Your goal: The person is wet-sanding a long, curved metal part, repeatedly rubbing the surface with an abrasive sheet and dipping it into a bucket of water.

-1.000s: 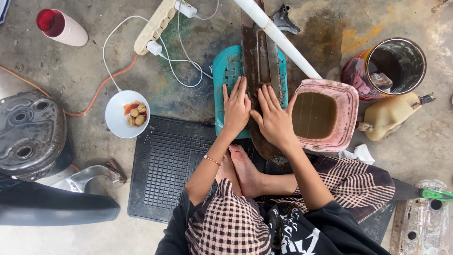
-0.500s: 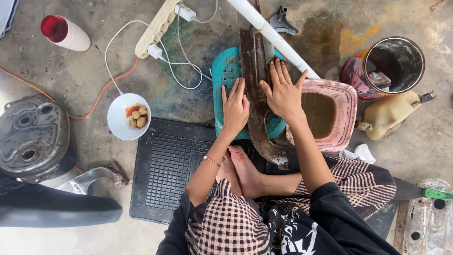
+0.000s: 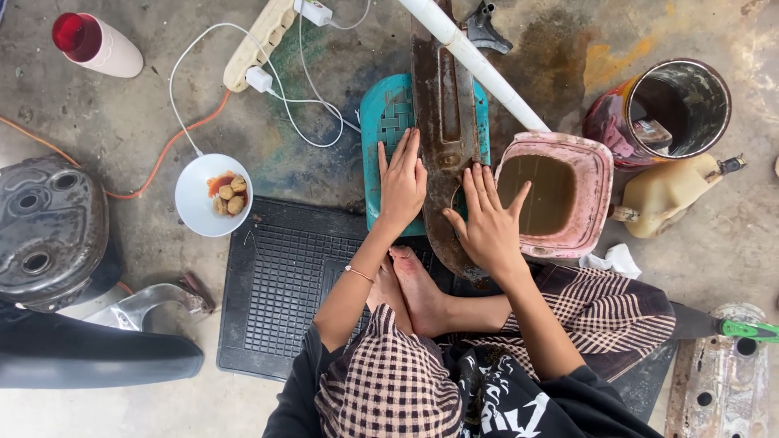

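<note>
While the person sits cross-legged on the concrete floor (image 3: 122, 122), seen from above, both bare hands lie flat on a long, rusty brown metal part (image 3: 442, 138) that rests across a teal plastic stool (image 3: 381, 122) just in front of their knees. The left hand (image 3: 402, 182) lies with its fingers (image 3: 406, 150) spread and straight, half on the part's left edge and half on the stool, gripping nothing. The right hand (image 3: 487, 223) presses on the part's lower right edge, fingers fanned wide, also holding nothing, and sits just beside a pink tub (image 3: 596, 195) of murky brown liquid. This looks like the rubbing or washing stage, with the palms pressing the metal; a further stroke would seem to call for steady downward pressure so the part does not slide off the stool. Its long axis runs straight away from the person, the near rounded end pointing at their bare foot (image 3: 418, 284), the far end passing out of the top of the view. A white pipe (image 3: 471, 57) crosses it diagonally. To the left sit a black rubber mat (image 3: 284, 292) and a white bowl (image 3: 191, 207) of food.
</note>
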